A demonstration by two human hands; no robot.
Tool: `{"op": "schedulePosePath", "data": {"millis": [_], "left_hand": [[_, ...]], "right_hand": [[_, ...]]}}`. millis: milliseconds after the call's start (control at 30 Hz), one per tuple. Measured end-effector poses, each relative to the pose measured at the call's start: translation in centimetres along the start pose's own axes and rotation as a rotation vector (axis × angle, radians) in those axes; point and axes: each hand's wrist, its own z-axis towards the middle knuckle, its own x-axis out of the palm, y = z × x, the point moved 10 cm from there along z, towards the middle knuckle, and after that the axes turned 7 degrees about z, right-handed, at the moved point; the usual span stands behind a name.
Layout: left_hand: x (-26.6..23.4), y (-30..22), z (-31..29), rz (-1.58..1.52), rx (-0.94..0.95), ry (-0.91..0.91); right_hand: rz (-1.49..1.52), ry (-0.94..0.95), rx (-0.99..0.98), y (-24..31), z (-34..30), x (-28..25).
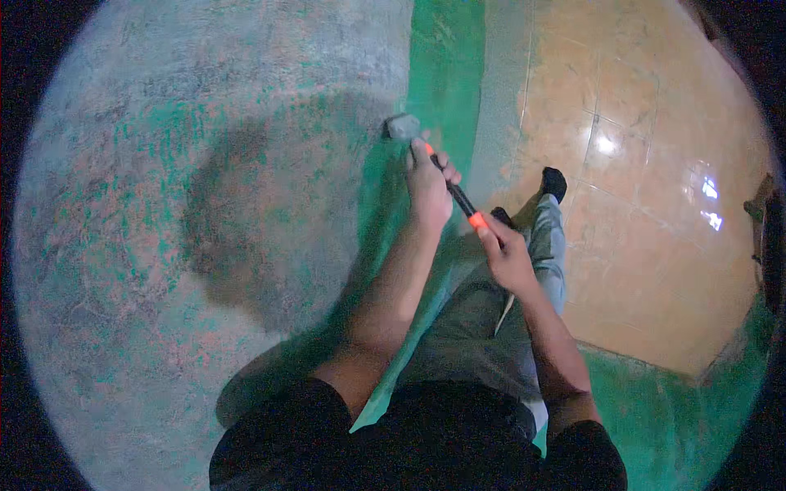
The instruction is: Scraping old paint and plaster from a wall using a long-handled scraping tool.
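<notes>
Both my hands are on one long-handled scraper [461, 196] with a black and orange handle. Its blocky grey head lies against the wall [270, 188], near the edge of the green paint. My left hand [430, 188] is closed round the upper handle just behind the head. Lower down, my right hand [506, 254] grips the orange end. The wall surface is patchy, with grey, worn green and pinkish spots. My shadow falls across it.
A green painted band [446, 74] runs along the wall. To the right lies a tan tiled floor [630, 196] with bright reflections. My leg and dark-covered foot [554, 184] are over the tiles. A dark object [770, 237] stands at the far right edge.
</notes>
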Motion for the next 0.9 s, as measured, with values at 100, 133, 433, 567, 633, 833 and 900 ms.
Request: {"op": "schedulePosePath", "data": {"millis": [100, 133, 433, 567, 633, 833, 900], "left_hand": [[0.4, -0.1, 0.8, -0.024, 0.012, 0.011], [0.2, 0.2, 0.7, -0.032, -0.002, -0.004], [-0.2, 0.3, 2.1, -0.004, 0.044, -0.028], [-0.9, 1.4, 0.1, 0.022, 0.008, -0.066], [-0.8, 1.3, 0.0, 0.019, 0.001, -0.028], [0.4, -0.1, 0.3, 0.025, 0.055, -0.017], [-0.6, 0.6, -0.4, 0.033, 0.033, -0.023]], "right_hand": [[-0.017, 0.033, 0.049, 0.4, 1.0, -0.4], [-0.016, 0.055, 0.089, 0.0, 1.0, -0.5], [-0.024, 0.049, 0.090, -1.0, 1.5, -0.1], [0.004, 0.077, 0.161, -3.1, -0.8, 0.2], [0.011, 0.054, 0.143, -2.8, -0.4, 0.5], [-0.068, 0.066, 0.128, -1.2, 1.2, -0.1], [0.030, 0.044, 0.064, -2.3, -0.8, 0.8]]}}
